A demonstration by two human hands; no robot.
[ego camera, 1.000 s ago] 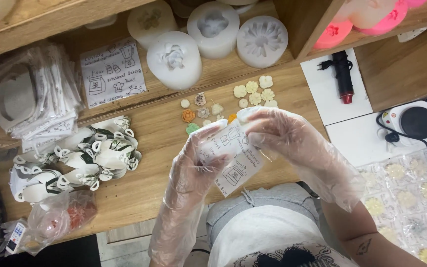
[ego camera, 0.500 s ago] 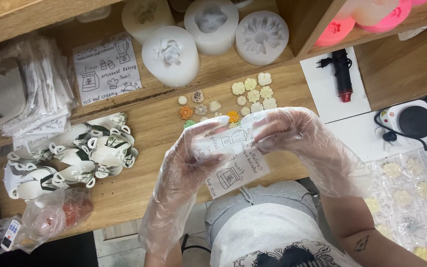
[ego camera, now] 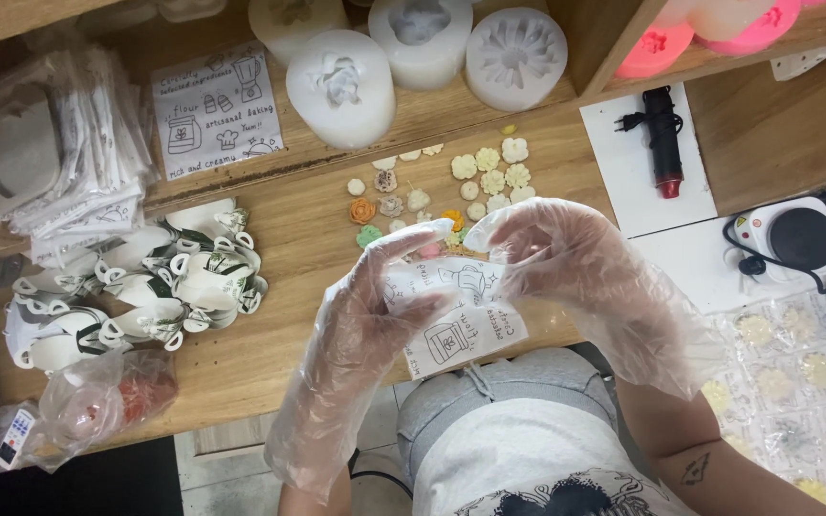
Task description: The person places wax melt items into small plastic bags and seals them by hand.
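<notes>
Squarely between the two hands, raised above the lap and nearer the body than the table edge: a small printed packet (ego camera: 456, 320), white with line drawings, gripped from both sides. Left hand (ego camera: 375, 315), in a loose clear glove, closes on the packet's left edge, thumb across the front, fingertips stretched up toward the top corner. Right hand (ego camera: 566, 268), gloved the same way, clamps the upper right corner from above, fingers curled down over it. Close together, these two, fingertips almost meeting over the packet's top edge; cannot tell whether touching there.

Slants with its long axis from the grip at the top down toward the body, lower end hanging free beneath both hands and tipped a little to the right. No nearer one hand than the other, being pinched by both, though hidden more by the left.

Just beyond the fingertips, on the wooden table (ego camera: 298, 229): small flower-shaped pieces (ego camera: 489, 172), cream, orange and green, lying loose and apart from the packet. Farther beyond those: white moulds (ego camera: 341, 86). Well off to the left of the left hand: a heap of white pouches (ego camera: 145, 287). Out to the right of the right hand: a black tool (ego camera: 662, 143) on a white sheet, a round hotplate (ego camera: 800, 239), and bagged pale pieces (ego camera: 795, 373).
</notes>
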